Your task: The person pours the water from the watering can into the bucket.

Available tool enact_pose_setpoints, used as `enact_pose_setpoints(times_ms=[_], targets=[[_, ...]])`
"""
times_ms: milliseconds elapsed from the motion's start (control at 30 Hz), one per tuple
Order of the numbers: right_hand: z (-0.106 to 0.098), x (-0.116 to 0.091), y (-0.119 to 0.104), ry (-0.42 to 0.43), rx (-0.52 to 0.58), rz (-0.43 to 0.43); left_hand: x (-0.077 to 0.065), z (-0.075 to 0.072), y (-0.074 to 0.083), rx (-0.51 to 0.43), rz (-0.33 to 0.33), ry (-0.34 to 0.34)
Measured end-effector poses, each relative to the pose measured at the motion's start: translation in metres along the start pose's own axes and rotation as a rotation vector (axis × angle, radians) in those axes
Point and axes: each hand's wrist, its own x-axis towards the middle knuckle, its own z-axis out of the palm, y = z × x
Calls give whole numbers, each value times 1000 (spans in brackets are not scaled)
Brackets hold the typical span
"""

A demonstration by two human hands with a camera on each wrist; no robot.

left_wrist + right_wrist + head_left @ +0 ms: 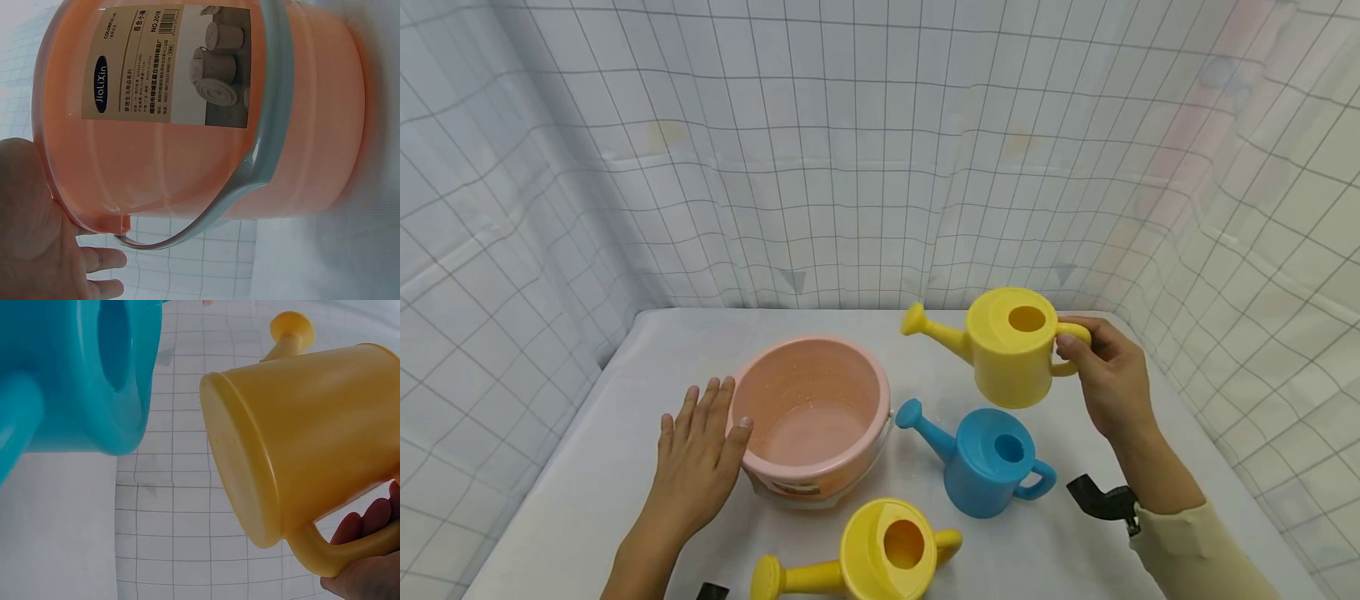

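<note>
A yellow watering can (1013,367) hangs in the air at the right, its spout toward the pink bucket. My right hand (1108,375) grips it by its handle, and the right wrist view shows fingers curled around that handle (350,553). The pink bucket (816,479) stands left of centre with a little liquid at its bottom. My left hand (696,458) lies with straight fingers against the bucket's left rim. In the left wrist view the bucket's label (165,65) and grey-blue carrying handle (275,125) show on its side.
A blue watering can (981,479) stands on the white table (655,358), right of the bucket and in front of the held can. Another yellow watering can (868,554) sits at the near edge. White checked curtains (865,150) enclose the back and both sides.
</note>
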Motion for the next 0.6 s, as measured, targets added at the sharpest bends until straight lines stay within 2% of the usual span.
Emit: enact_pose_setpoints(times_ms=[267, 600], targets=[[-4, -5, 12, 76, 18, 32, 0, 0, 0, 1, 1, -4], [-11, -12, 31, 237, 8, 128, 1, -1, 0, -1, -1, -10]])
